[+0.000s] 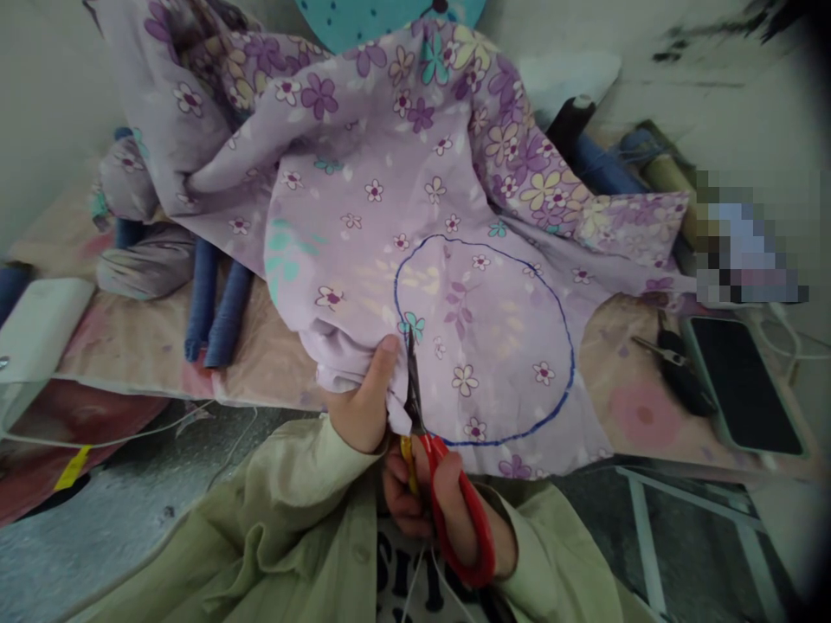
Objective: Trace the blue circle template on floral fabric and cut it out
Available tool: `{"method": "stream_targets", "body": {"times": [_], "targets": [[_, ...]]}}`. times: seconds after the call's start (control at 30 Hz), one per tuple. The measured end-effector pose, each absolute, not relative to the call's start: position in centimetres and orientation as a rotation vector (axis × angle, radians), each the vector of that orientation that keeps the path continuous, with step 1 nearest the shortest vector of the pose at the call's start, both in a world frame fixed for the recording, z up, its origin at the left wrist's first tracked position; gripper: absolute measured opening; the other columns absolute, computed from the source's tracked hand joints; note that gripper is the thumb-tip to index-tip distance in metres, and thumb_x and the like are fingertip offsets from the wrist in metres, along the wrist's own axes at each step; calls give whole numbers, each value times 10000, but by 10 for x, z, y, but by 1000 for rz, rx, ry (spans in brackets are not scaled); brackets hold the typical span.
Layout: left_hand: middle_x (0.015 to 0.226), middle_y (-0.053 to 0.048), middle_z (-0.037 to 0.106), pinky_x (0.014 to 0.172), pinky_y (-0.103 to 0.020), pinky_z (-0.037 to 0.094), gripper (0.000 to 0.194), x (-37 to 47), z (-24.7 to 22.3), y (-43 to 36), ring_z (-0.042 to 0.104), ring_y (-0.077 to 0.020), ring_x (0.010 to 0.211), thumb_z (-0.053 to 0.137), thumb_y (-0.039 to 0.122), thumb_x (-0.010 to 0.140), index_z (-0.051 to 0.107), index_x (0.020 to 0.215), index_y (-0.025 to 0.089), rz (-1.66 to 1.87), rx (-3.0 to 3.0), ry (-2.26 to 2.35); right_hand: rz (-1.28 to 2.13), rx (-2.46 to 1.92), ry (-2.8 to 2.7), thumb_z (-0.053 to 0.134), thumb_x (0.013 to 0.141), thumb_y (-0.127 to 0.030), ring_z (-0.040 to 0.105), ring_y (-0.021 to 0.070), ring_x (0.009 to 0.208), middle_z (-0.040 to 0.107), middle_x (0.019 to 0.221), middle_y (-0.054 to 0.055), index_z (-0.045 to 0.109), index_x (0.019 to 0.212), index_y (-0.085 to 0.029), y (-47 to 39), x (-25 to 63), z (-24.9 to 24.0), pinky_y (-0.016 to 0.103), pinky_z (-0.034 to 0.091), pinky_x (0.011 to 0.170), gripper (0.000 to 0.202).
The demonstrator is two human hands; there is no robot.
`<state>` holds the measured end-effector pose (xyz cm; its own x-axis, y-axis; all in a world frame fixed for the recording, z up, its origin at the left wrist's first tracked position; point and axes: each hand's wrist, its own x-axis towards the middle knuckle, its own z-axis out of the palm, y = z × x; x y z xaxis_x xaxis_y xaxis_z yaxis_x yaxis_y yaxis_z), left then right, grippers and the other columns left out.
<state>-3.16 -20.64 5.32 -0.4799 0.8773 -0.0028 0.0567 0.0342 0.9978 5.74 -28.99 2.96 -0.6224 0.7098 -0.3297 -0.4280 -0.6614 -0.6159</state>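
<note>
A lilac floral fabric lies spread and bunched over the table, with a blue rounded outline drawn on it. My right hand is wrapped round the red handles of a pair of scissors. The blades point away from me and lie at the left edge of the outline, with the cloth cut from below up to them. Just left of the blades, my left hand grips a folded edge of the fabric, thumb on top; its other fingers are hidden beneath the cloth. A yellow object shows beside the right fingers.
On the right lie a dark-screened phone and keys. Blue thread cones sit under the fabric at left, near a white box. A teal round object stands behind. The table's front edge runs close to me.
</note>
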Motion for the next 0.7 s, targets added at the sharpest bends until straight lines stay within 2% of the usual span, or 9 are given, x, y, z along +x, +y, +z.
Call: {"method": "stream_targets", "body": {"times": [0.23,0.4,0.57,0.7], "targets": [[1022,-14,655,1094,-344,274,323,-25,49,-207,411,-204,1224,674,401,680,656,963,245,1648,961,1616,2300,-764,-613,335,663,-782,165,49,432,264,568,-73,341,723,-213,-289,56,31,193,136,357,573],[1039,-5,651,1052,-318,341,279,-24,48,-208,477,-189,1168,665,342,701,658,963,246,1659,958,1615,2258,-811,-641,378,645,-777,184,39,414,292,553,-77,357,718,-209,-290,57,30,176,155,336,574],[1009,-14,660,1073,-340,310,225,-25,49,-208,460,-199,1184,660,327,708,671,915,239,1646,969,1610,2235,-828,-650,452,566,-795,194,28,398,317,536,-85,364,701,-206,-288,59,31,153,159,321,610],[994,-17,664,1078,-348,305,198,-26,49,-208,461,-206,1183,661,321,710,678,894,251,1652,984,1587,2225,-818,-660,444,554,-806,202,24,384,316,519,-85,362,681,-204,-286,59,32,151,166,316,621]]}}
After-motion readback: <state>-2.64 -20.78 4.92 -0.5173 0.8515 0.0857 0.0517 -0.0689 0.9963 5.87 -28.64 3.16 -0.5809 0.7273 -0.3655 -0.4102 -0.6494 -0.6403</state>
